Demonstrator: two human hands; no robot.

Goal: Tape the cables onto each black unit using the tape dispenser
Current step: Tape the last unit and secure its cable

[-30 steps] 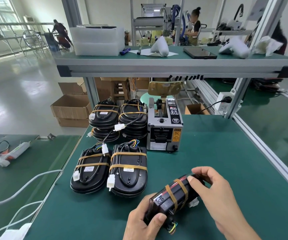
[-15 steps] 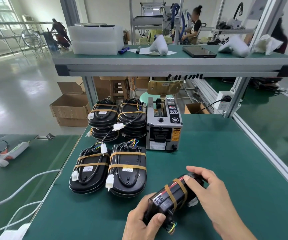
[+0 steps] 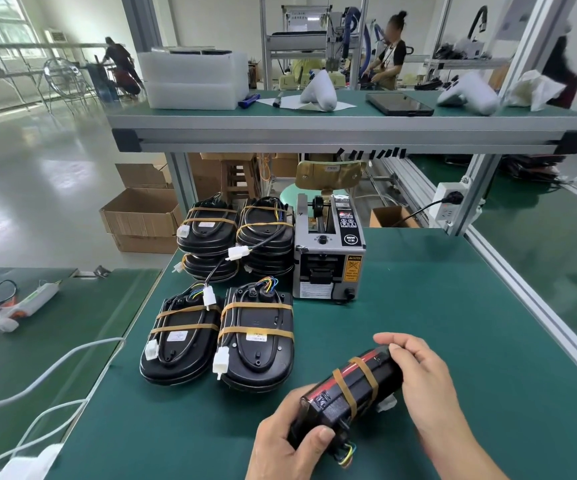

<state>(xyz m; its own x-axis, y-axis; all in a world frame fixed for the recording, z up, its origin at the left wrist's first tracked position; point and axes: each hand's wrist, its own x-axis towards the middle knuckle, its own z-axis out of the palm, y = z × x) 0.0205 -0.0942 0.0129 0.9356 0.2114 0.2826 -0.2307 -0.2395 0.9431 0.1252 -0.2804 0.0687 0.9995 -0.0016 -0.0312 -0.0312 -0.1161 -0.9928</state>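
So, both hands on one black unit (image 3: 349,393) near the front edge of the green table (image 3: 453,323), tipped up on its side with two tan tape bands around it. Left hand (image 3: 290,441) gripping the near end, thumb pressed over the edge; right hand (image 3: 422,372) curled over the far end, fingertips on top. Two taped units (image 3: 219,337) lying flat just left, more stacked units (image 3: 235,233) behind. Tape dispenser (image 3: 328,258) right beside those stacks, well apart from the hands.
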